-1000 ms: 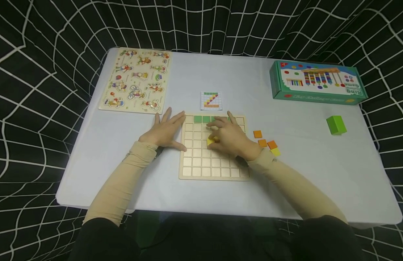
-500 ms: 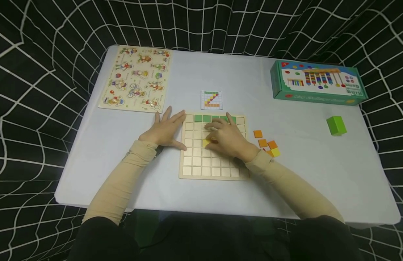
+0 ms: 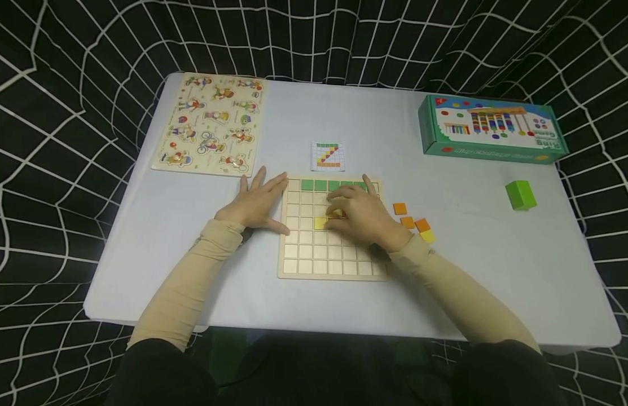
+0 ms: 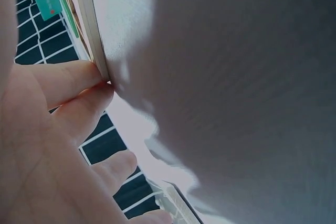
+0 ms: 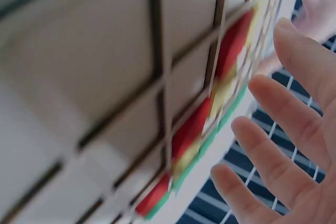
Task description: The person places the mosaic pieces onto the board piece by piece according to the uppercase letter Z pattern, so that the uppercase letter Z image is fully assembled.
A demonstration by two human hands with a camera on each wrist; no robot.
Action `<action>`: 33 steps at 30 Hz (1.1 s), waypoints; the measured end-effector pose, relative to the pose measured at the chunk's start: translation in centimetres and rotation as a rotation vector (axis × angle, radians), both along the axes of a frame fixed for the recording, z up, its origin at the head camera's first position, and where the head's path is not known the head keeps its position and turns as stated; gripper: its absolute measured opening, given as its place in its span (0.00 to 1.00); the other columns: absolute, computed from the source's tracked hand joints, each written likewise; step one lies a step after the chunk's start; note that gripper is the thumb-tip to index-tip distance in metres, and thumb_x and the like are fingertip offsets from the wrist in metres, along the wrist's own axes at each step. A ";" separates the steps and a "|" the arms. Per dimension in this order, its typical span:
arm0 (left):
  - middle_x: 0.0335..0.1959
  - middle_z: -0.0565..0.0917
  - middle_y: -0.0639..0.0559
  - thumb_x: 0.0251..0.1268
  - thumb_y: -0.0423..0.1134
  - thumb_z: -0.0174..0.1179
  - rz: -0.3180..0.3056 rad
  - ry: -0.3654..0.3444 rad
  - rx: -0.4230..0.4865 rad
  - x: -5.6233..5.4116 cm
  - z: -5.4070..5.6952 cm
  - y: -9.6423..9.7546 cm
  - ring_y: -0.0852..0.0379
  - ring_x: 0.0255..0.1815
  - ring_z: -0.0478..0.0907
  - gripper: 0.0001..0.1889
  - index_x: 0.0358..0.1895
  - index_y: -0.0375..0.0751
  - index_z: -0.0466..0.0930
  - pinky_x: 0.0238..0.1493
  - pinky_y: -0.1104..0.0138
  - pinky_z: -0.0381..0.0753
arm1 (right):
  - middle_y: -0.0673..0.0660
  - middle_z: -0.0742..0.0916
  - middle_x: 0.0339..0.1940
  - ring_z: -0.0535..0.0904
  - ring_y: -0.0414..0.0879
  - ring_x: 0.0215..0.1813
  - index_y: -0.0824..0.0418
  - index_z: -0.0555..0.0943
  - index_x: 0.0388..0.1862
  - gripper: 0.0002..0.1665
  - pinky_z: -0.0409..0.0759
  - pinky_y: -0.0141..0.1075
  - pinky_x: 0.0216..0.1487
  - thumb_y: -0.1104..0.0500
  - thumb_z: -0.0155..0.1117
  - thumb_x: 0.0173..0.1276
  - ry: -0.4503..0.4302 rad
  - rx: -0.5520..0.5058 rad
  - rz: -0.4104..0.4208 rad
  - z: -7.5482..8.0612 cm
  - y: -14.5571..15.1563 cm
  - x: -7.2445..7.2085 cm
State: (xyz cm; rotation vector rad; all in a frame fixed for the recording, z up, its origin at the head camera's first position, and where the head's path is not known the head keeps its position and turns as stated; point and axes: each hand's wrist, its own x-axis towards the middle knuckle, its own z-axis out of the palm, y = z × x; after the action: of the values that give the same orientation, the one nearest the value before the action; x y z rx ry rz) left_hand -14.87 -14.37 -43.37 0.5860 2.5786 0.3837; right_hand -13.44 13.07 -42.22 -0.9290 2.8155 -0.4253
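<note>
Straight down from the head: a pale wooden grid board (image 3: pixel 306 251) around the middle of the table (image 3: pixel 369 313), nearer its near edge than its far one. Green tiles (image 3: pixel 320 185) in a row by the board's far edge, one bright yellow tile (image 3: pixel 320 223) plain in a cell. Left hand (image 3: pixel 255 203) splayed and relaxed, touching the board's left edge. Right hand (image 3: pixel 364 213) just over the cells, fingers loosely bent, apparently gripping nothing. Underneath, more colour, mostly covered by the fingers. Past the board's far edge, a small pattern card (image 3: pixel 328 156); off its right edge, loose orange tiles (image 3: pixel 400 208). Toward the table's far left corner, a picture puzzle (image 3: pixel 232 123); toward the far right, a green game box (image 3: pixel 493 128), with a green block (image 3: pixel 520 194) nearby.

Over to the left wrist: fingertips against the board's rim, most of the face cut off or seen edge-on, deep shadow across the cloth.

Now the right wrist: free fingers, lightly spread, apart from the grid. Red tiles (image 5: pixel 190 124) and yellow ones slanting across the cells, blurred. Exact shapes hard to make out.
</note>
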 end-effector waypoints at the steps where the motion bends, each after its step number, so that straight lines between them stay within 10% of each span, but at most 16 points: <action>1: 0.89 0.41 0.50 0.49 0.66 0.74 0.001 0.001 -0.001 0.0 0.0 0.0 0.30 0.87 0.26 0.66 0.85 0.40 0.44 0.77 0.24 0.30 | 0.56 0.87 0.63 0.76 0.58 0.73 0.54 0.92 0.42 0.20 0.47 0.72 0.82 0.41 0.76 0.63 -0.009 -0.005 -0.012 0.1 0.4 -0.1; 20: 0.89 0.40 0.49 0.50 0.66 0.74 -0.001 -0.006 0.006 0.0 0.0 0.0 0.30 0.86 0.24 0.66 0.85 0.40 0.44 0.77 0.24 0.28 | 0.69 0.83 0.66 0.73 0.69 0.72 0.64 0.90 0.48 0.15 0.48 0.80 0.76 0.57 0.74 0.67 -0.092 -0.036 -0.272 1.3 13.2 0.0; 33: 0.89 0.40 0.49 0.50 0.65 0.74 -0.004 -0.007 0.004 0.0 0.0 0.0 0.29 0.86 0.25 0.66 0.85 0.39 0.43 0.77 0.24 0.30 | 0.67 0.85 0.64 0.69 0.70 0.73 0.58 0.91 0.25 0.19 0.45 0.81 0.76 0.45 0.86 0.49 -0.122 0.031 -0.329 0.3 15.0 2.4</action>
State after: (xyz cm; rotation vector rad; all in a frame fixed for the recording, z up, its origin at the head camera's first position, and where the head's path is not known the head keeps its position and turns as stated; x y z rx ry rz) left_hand -14.82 -14.36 -43.34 0.5896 2.5708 0.3885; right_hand -11.04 28.10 -41.89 -0.4159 2.8541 -0.4577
